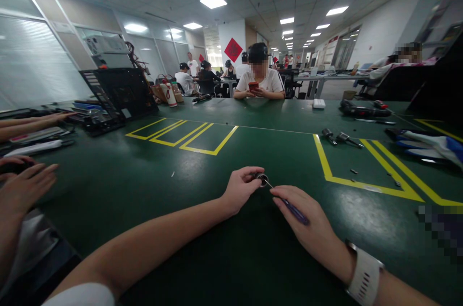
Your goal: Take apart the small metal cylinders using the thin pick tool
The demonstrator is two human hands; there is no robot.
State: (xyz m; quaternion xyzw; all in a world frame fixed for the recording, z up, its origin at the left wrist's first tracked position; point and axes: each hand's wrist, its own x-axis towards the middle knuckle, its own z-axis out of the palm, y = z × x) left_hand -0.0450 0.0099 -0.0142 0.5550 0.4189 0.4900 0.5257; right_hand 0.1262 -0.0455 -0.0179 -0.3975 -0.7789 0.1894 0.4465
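Left hand grip closed on a small metal ring, pinning it to the green bench so the blue-handled screwdriver, gripped pen-style in the right hand, meets it steadily; loose screws lie well apart.

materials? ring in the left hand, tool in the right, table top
Ring: probably metal, silvery with a bright glint.
Tool: thin shiny metal tip, dark blue shaft that looks like plastic; partly hidden by the right hand.
Table top: dark green mat, maybe rubber or vinyl, with a soft sheen.
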